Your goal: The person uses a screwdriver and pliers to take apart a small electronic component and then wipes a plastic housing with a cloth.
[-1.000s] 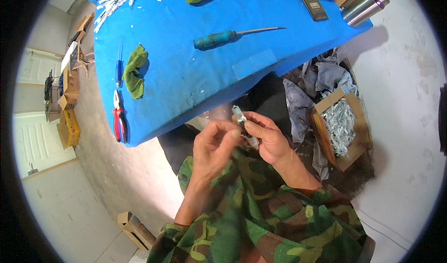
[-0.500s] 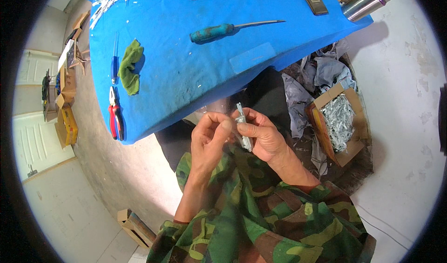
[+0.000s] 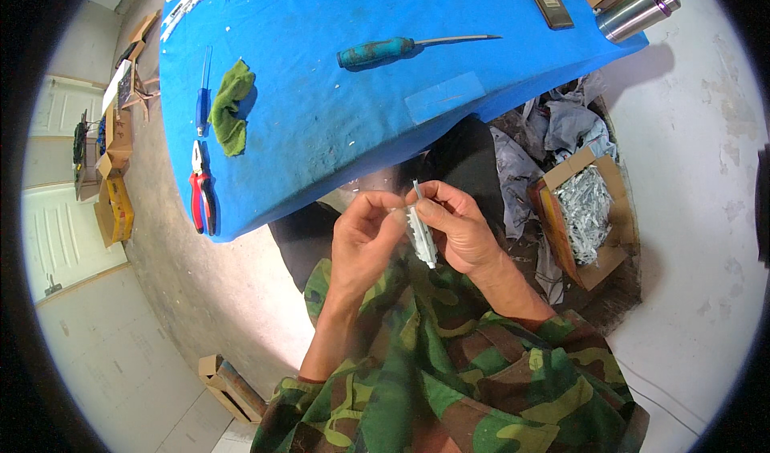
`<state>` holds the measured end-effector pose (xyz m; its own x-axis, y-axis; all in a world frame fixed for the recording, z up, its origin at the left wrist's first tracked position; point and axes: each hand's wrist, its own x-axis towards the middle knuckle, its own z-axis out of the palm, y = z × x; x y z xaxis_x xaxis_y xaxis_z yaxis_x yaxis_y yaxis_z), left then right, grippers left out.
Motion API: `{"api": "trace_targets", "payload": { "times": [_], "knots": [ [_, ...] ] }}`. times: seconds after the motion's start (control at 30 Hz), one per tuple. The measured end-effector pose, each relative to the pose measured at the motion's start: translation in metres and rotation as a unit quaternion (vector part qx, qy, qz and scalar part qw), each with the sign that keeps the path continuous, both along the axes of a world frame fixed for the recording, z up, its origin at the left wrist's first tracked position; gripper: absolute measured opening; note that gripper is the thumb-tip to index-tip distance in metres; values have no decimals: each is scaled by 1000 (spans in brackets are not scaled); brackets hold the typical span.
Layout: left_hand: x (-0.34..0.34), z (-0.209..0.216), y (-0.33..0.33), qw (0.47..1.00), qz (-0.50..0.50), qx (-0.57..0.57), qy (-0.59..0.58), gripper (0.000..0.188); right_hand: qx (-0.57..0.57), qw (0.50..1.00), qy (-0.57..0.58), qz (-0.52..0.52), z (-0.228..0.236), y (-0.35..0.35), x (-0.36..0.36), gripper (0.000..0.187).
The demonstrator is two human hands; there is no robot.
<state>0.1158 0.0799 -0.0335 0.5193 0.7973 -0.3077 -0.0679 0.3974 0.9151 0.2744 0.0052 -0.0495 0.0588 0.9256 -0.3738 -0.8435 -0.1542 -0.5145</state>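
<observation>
A small, narrow white-and-grey part [image 3: 422, 240] with a notched edge stands tilted in front of my lap. My right hand [image 3: 461, 232] pinches it between thumb and fingers, its thin top end poking out above the thumb. Close on its left side, my left hand [image 3: 365, 232] has thumb and forefinger drawn together at the part's upper end; whether they grip it or something tiny is hard to make out. Both hands are just off the near edge of the blue-covered table [image 3: 301, 108].
On the table lie a teal-handled screwdriver [image 3: 377, 52], a slim blue screwdriver [image 3: 202, 108], red pliers [image 3: 202, 192], a green cloth [image 3: 233, 108] and a pile of white strips [image 3: 192, 0]. A steel flask [image 3: 638, 10] stands far right. A cardboard box [image 3: 618, 212] of similar strips is below right.
The part in my right hand has turned, showing its notched edge. My left fingers have shifted slightly around its upper end. The whole view has moved a little.
</observation>
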Motion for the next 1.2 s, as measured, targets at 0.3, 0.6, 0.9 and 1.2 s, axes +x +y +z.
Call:
{"api": "trace_targets", "payload": {
  "times": [0.3,0.6,0.9,1.2],
  "knots": [
    [0,-1,-3,989,19,98,110,13,-38,994,-57,-84,-15,5,-6,18],
    [-10,7,0,993,25,95,69,17,-45,990,-9,-132,-26,-1,26,28],
    [-9,-5,3,995,71,61,41,23,-43,999,29,-3,-19,-2,5,29],
    [-10,-6,3,995,70,44,52,28,-57,988,-124,78,-4,-6,-4,26]
  ]
}}
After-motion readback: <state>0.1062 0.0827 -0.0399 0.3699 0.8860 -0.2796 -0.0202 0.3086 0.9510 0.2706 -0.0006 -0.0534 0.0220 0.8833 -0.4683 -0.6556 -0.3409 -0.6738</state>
